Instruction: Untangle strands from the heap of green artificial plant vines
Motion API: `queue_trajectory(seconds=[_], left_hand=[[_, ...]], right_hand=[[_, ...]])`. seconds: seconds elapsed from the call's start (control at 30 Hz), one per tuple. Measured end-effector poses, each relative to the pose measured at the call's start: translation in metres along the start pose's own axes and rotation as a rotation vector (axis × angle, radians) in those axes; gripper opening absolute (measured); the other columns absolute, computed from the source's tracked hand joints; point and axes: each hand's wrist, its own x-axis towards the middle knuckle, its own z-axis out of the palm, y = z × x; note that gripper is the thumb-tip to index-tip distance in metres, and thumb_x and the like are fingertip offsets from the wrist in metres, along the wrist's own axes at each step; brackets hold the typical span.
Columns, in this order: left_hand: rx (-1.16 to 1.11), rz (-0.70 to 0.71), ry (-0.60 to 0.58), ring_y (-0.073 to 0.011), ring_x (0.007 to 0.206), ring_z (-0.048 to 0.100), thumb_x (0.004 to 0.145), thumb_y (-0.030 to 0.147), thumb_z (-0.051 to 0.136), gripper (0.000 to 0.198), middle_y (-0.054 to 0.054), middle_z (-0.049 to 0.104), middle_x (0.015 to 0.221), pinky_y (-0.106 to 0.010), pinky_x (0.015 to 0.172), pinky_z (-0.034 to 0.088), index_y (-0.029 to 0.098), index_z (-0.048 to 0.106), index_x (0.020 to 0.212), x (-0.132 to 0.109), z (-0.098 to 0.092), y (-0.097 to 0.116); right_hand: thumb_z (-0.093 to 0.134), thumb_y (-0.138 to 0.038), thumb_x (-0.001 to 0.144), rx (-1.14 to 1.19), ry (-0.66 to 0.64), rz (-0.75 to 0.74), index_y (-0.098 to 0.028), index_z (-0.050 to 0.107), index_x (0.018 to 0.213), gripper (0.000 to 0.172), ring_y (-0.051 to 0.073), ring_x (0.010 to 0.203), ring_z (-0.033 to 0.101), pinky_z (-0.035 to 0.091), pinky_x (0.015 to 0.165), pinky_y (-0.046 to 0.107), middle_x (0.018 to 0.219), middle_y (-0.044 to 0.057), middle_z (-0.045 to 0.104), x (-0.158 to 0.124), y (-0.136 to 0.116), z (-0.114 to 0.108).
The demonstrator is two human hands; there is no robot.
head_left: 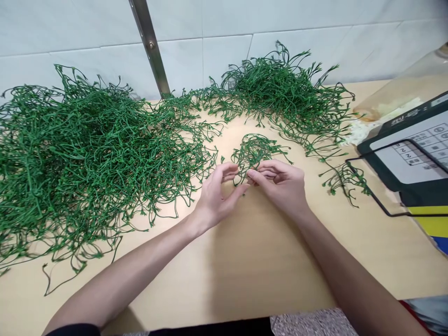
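Pale wood makes up the table (245,261) we are working at, with a white tiled wall (217,51) behind it and a slanted metal bar (150,46) running down to the far edge. On the left lies a big heap (87,149) of thin green plastic sprigs, and a smaller heap (283,93) sits at the far right. Between them, just beyond our fingers, is the small cluster (257,149) we have in hand, its stems gathered toward us and its tips fanning away. Our right hand (280,182) has its thumb and fingertips pressed together on the gathered stem ends. Our left hand (217,196) curls thumb and forefinger round the same spot from the other side, though we cannot tell whether it truly nips the stems or only brackets them. A loose sprig (345,179) lies apart on the right, near a black device (413,154) with a printed panel and a clear bag (395,105) of whitish bits beyond it. We judge the cluster to be very light, springy and bendable rather than brittle, with branching tips that catch readily on neighbouring strands. The best hold looks to be low down, where the stems meet, pinched firmly so that single strands do not slide out. The forked tips seem a poor place to grasp.
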Motion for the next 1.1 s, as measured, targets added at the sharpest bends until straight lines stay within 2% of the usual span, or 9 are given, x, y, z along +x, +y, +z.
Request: queue_trajectory(seconds=[0.07,0.17,0.37,0.43,0.53,0.7,0.9,1.0,1.1], left_hand=[[-0.06,-0.078,-0.036,-0.0161,0.105,0.068,0.087,0.02,0.065,0.028,-0.008,0.067,0.11,-0.031,0.095,0.057,0.021,0.054,0.112,-0.0002,0.0007,-0.0028],[-0.114,-0.123,-0.048,-0.0138,0.098,0.071,0.09,0.017,0.06,0.02,-0.006,0.07,0.102,-0.029,0.091,0.058,0.021,0.055,0.108,-0.0002,-0.0004,-0.0046],[-0.127,-0.154,-0.068,-0.0134,0.087,0.072,0.084,0.021,0.069,0.027,-0.003,0.072,0.093,-0.027,0.084,0.059,0.022,0.057,0.108,-0.0001,-0.0013,-0.0007],[-0.087,-0.138,-0.044,-0.0126,0.085,0.07,0.086,0.02,0.066,0.023,-0.002,0.07,0.091,-0.026,0.081,0.058,0.022,0.058,0.107,-0.0001,-0.0014,-0.0009],[0.025,-0.084,0.052,-0.0119,0.08,0.065,0.091,0.018,0.057,0.011,-0.003,0.066,0.088,-0.025,0.076,0.054,0.021,0.059,0.101,0.0,-0.0026,-0.0021],[0.187,0.013,0.149,-0.013,0.077,0.057,0.096,0.017,0.048,0.011,-0.004,0.061,0.088,-0.025,0.07,0.048,0.02,0.059,0.096,0.0013,-0.0057,0.0015],[0.235,0.102,0.179,-0.0138,0.08,0.058,0.098,0.02,0.045,0.013,-0.004,0.06,0.089,-0.026,0.071,0.049,0.02,0.058,0.099,0.0035,-0.0068,0.0051],[0.214,0.087,0.169,-0.0142,0.082,0.059,0.097,0.02,0.046,0.012,-0.004,0.062,0.09,-0.027,0.072,0.049,0.021,0.058,0.098,0.0035,-0.0064,0.0037],[0.165,0.01,0.128,-0.0146,0.084,0.061,0.096,0.021,0.049,0.011,-0.005,0.064,0.091,-0.026,0.072,0.05,0.02,0.06,0.097,0.0028,-0.0052,0.0014]], right_hand=[[0.083,-0.036,0.07,0.008,-0.023,0.011,-0.019,0.066,0.076,0.025,0.016,0.056,0.069,0.059,0.057,0.026,0.063,0.0,0.069,-0.0003,-0.0009,0.0001],[0.08,-0.036,0.074,0.024,-0.061,0.013,-0.019,0.067,0.081,0.022,0.015,0.058,0.07,0.061,0.06,0.026,0.067,0.001,0.072,-0.0004,-0.0008,-0.0007],[0.073,-0.035,0.081,0.03,-0.128,-0.022,-0.019,0.07,0.082,0.016,0.015,0.058,0.069,0.061,0.059,0.028,0.068,0.002,0.071,-0.0007,-0.0022,-0.0023],[0.073,-0.035,0.081,0.008,-0.125,-0.051,-0.02,0.072,0.083,0.015,0.015,0.061,0.068,0.061,0.06,0.029,0.078,0.004,0.073,-0.0007,-0.0022,-0.0021],[0.073,-0.035,0.08,-0.027,-0.089,-0.114,-0.02,0.072,0.081,0.014,0.015,0.067,0.066,0.059,0.057,0.028,0.091,0.007,0.07,-0.0001,-0.0002,-0.0014],[0.071,-0.03,0.081,-0.102,-0.118,-0.191,-0.021,0.065,0.073,0.014,0.016,0.068,0.059,0.05,0.053,0.028,0.079,0.005,0.063,0.0009,0.0016,-0.0009],[0.065,-0.029,0.086,-0.146,-0.216,-0.236,-0.021,0.059,0.07,0.019,0.014,0.06,0.048,0.041,0.053,0.029,0.065,0.0,0.052,0.0018,-0.0026,-0.0016],[0.064,-0.034,0.087,-0.152,-0.243,-0.221,-0.021,0.058,0.066,0.026,0.014,0.059,0.045,0.039,0.053,0.029,0.062,-0.001,0.048,0.0014,-0.0037,-0.0014],[0.066,-0.038,0.086,-0.162,-0.232,-0.18,-0.021,0.063,0.068,0.025,0.014,0.058,0.045,0.039,0.053,0.029,0.063,0.0,0.053,0.0004,-0.0018,-0.0018]])
